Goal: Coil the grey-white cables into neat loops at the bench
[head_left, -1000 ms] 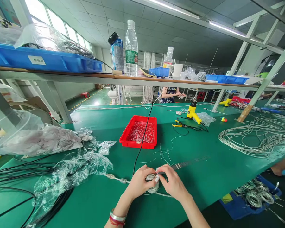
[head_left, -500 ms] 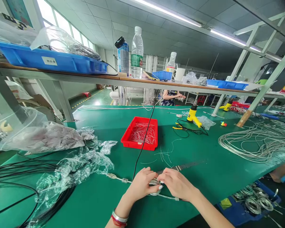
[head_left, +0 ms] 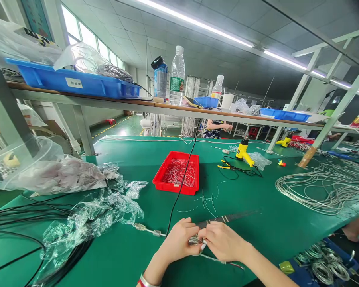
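A small coil of light grey cable (head_left: 194, 240) lies between my two hands, low over the green table. My left hand (head_left: 179, 240) is closed round its left side, thumb toward me. Fingers of my right hand (head_left: 225, 242) pinch at the coil's right side, meeting my left fingertips; a thin tie there, if any, is too hidden to make out. One cable end with a plug (head_left: 140, 227) and a pale block sticks out to the left. The other end (head_left: 236, 265) runs right under my right hand, showing thin red and dark wires. A dark flat strip (head_left: 236, 217) lies just beyond my hands.
Ahead stands a red tray (head_left: 160, 184) of thin cut wires, a black cord across it. Loose wires (head_left: 208, 201) lie nearby. Crumpled plastic (head_left: 107, 209) and black cables are left; a yellow heat gun (head_left: 243, 150), pliers (head_left: 225, 164) and grey cable (head_left: 311, 187) are right.
The view has tilted slightly, so the shelf and tray sit lower in the picture. Both hands stay on the coil. The red and dark wires at the cable's right end show more now.
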A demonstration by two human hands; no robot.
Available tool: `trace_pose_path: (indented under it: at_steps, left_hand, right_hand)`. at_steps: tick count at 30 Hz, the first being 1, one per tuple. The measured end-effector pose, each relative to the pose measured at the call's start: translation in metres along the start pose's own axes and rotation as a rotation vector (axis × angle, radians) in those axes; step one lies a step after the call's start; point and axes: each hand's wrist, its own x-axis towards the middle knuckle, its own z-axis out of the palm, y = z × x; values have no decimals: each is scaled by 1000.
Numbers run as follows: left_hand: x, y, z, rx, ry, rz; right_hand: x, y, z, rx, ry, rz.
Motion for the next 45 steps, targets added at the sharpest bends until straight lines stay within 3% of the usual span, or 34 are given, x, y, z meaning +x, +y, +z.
trace_pose_path:
  at_steps: [5, 8, 20, 33, 39, 45]
  left_hand:
    - [1, 0, -1, -32, 4, -4]
    - [1, -1, -1, -57, 0, -12]
    - [0, -2, -1, -78, -5, -30]
    - [-1, 4, -4, -80, -30, -31]
    - [-4, 8, -11, -73, -73, -3]
    - [-8, 9, -13, -66, -108, 21]
  right_hand:
    - [-7, -4, 7, 136, 121, 242]
    - [-12, -1, 12, 138, 180, 278]
    - [-11, 12, 13, -134, 309, 11]
    - [-4, 11, -2, -356, 106, -264]
    - [-4, 21, 15, -217, 108, -282]
    - [-6, 13, 33, 176, 115, 11]
